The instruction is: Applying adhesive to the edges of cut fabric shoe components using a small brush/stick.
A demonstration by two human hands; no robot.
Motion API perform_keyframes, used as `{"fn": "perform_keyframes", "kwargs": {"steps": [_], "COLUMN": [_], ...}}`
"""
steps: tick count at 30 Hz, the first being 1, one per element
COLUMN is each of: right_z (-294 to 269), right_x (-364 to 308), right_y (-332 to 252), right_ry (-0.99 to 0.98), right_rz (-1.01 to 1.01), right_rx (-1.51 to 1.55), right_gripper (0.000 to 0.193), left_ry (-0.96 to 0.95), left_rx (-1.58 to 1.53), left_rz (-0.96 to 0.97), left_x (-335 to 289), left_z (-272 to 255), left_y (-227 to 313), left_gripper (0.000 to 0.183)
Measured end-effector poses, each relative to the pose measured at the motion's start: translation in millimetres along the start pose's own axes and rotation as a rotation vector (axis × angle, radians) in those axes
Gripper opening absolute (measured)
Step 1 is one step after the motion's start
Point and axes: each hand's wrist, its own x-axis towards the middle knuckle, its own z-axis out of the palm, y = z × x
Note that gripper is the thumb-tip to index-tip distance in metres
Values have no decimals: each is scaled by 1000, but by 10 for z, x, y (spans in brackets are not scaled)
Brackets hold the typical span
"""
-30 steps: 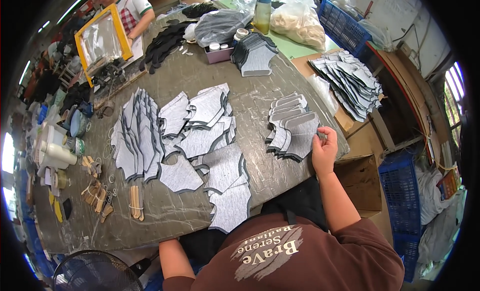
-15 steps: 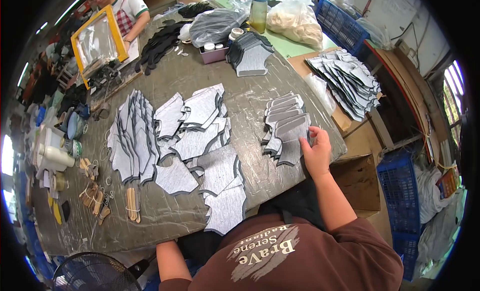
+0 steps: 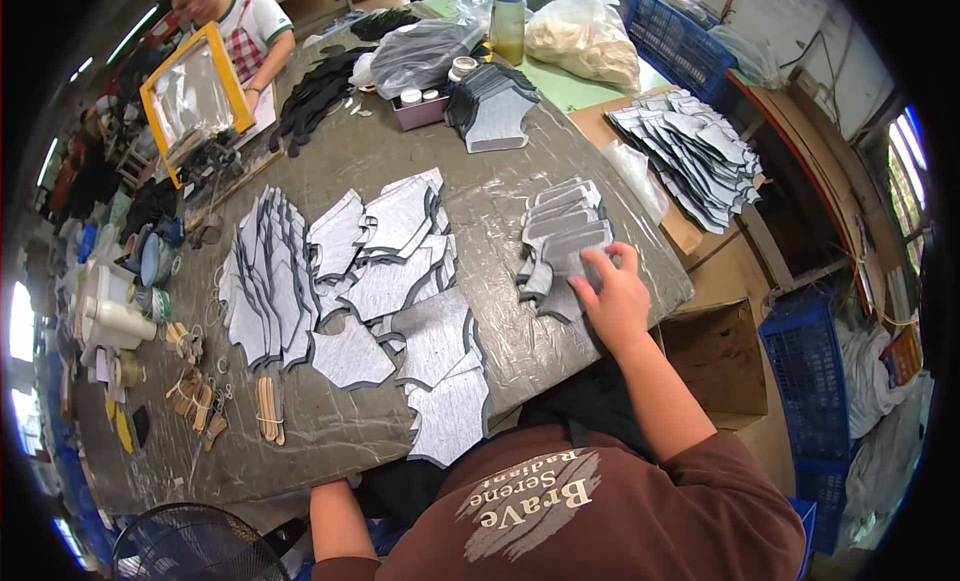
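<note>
My right hand [image 3: 614, 295] rests on the near right side of a fanned pile of grey cut pieces [image 3: 560, 216]. Its thumb and fingertips touch the top piece, with a gap between them; no piece is lifted. Of my left arm only the forearm [image 3: 340, 516] shows, at the table's near edge, and the hand is hidden below the tabletop. Left of the pile lie more light grey pieces with dark edges: an overlapping row [image 3: 268, 281], a middle group [image 3: 395, 281] and a few pieces [image 3: 447, 416] at the near edge.
Beyond stand a stack of grey pieces [image 3: 497, 116], a purple box [image 3: 422, 113] and a bottle [image 3: 508, 26]. Bundled wooden sticks [image 3: 268, 409] lie at left. A fan [image 3: 195, 546] is below. Across the table, a person holds a yellow frame [image 3: 150, 106].
My right hand has shifted left, further onto the pile, and its thumb and fingers have spread over the top piece. The view has tilted slightly. The left forearm stays in place.
</note>
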Motion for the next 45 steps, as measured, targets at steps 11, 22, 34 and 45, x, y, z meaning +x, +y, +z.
{"fn": "perform_keyframes", "kwargs": {"steps": [11,22,34,45], "right_z": [254,102,566,386], "right_x": [201,-226,61,203], "right_y": [91,-430,-1095,-761], "right_ry": [246,164,-473,-526], "right_rz": [51,-407,7,450], "right_rx": [247,647,503,1816], "right_gripper": [30,23,32,15], "left_ry": [124,324,-201,-841], "left_rx": [-216,-379,450,811], "left_rz": [-154,-314,761,706], "left_x": [-57,-270,-1185,-965], "left_z": [-90,-452,-149,743], "left_y": [118,207,1737,2507], "left_gripper": [24,22,13,37]}}
